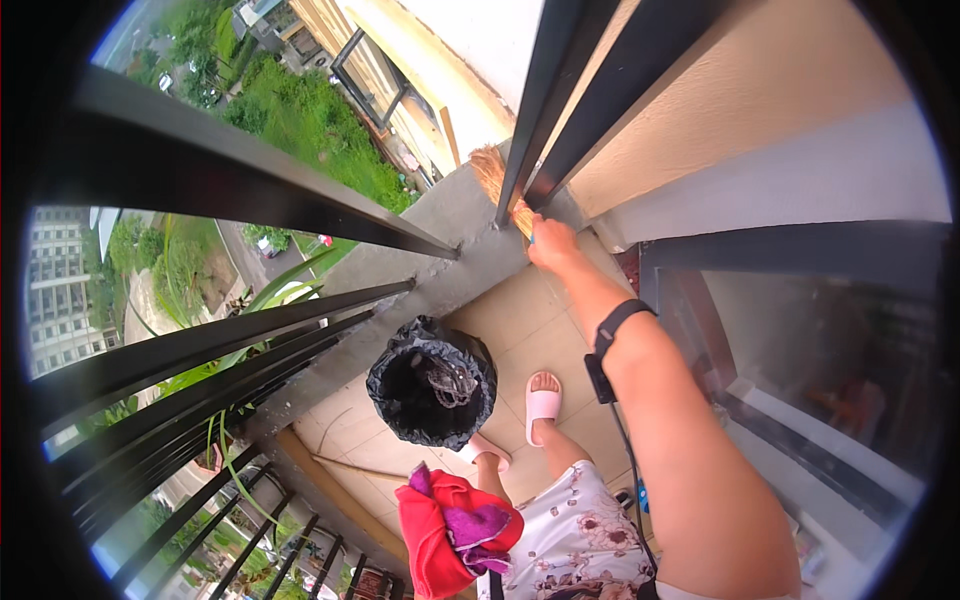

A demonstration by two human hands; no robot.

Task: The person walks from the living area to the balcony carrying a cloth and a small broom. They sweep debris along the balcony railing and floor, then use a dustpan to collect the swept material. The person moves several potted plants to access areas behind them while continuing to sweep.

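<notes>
My right hand (552,243) is closed around a small straw broom (490,172), its fingers partly hidden. The broom reaches past a dark upright railing bar (545,110), and its bristles lie over the grey concrete ledge (440,215) outside. A bundle of red cloth-like material (437,530) with a purple cloth (475,525) on it shows in front of my lap. My left hand cannot be made out there; the bundle may hide it. Below the ledge stands a bin lined with a black bag (432,385), holding a dark tangled clump (450,385).
Dark metal railings (230,330) run along the left, with long-leaved plants (190,375) behind them. A glass door (810,370) with a dark frame is on the right. My feet in pink slippers (543,405) stand on the tiled floor (510,350). A thin stick (355,467) lies nearby.
</notes>
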